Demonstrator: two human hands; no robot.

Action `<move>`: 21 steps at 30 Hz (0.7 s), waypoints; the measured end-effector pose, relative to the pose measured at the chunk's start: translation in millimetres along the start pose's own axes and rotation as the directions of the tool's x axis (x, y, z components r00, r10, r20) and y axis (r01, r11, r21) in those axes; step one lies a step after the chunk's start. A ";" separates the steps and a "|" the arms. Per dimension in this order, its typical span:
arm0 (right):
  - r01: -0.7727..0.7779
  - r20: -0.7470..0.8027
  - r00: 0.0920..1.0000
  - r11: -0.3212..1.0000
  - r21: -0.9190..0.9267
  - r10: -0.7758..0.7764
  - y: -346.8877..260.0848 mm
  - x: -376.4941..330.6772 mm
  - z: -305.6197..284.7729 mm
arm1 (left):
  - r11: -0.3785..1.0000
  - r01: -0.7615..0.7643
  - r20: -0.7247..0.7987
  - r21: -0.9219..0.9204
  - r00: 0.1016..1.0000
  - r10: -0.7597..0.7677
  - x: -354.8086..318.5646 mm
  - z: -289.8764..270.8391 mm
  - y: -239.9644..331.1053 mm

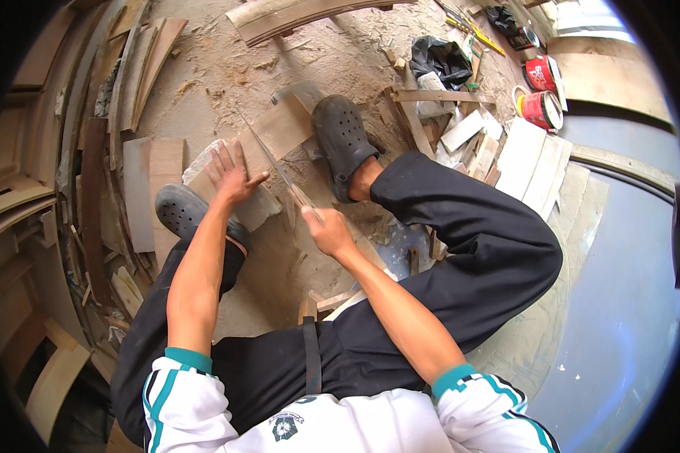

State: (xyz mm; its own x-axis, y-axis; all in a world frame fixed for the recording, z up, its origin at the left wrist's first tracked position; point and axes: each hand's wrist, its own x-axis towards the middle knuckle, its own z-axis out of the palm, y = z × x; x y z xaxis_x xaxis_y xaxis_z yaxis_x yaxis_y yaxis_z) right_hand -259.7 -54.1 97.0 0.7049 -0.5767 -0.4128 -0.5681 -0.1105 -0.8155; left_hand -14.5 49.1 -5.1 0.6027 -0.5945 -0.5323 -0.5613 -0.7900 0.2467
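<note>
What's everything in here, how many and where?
Board: one, light brown, centre
Handsaw: one, grey, over board
Planks: many, brown, left
Pale planks: several, cream, right
Timber: some, brown, top
Tins: two, red, upper right
Open bag: one, black, upper right
Stick: one, mostly yellow, upper right
Panel: one, bluish, right
Clogs: two, dark grey, flanking board
Trousers: one pair, black, lower middle
Shirt: one, white, bottom
Left hand: one, bare, spread over board
Right hand: one, bare, gripping handsaw

The left hand (232, 178) lay spread on a wooden board (281, 130), and the right hand (327, 229) gripped a tapering saw (279, 167) whose blade crossed the board. A dark clog (341, 136) stood at its right end; red cans (538, 109) sat farther right.
</note>
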 end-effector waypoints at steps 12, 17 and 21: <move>-0.008 0.031 0.999 1.000 -0.001 0.008 -11.1 17.5 -1.4 | 1.000 0.008 -0.004 -0.001 1.000 -0.008 -6.5 -2.3 4.0; -0.087 0.148 0.985 0.995 -0.045 0.093 -16.1 -65.4 -45.8 | 0.999 0.013 -0.013 -0.034 1.000 -0.014 -12.1 -6.1 -3.4; 0.044 0.008 0.999 0.997 -0.060 -0.044 -14.0 -22.2 -13.9 | 1.000 -0.010 -0.039 -0.016 0.999 0.009 -8.5 -5.6 6.7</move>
State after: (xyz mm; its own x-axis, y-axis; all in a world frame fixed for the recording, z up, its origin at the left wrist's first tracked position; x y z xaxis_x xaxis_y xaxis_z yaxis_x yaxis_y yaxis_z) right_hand -273.4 -51.0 123.2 0.7325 -0.5648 -0.3801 -0.5611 -0.1846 -0.8069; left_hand -20.2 48.0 5.6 0.6194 -0.6070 -0.4980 -0.5580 -0.7865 0.2647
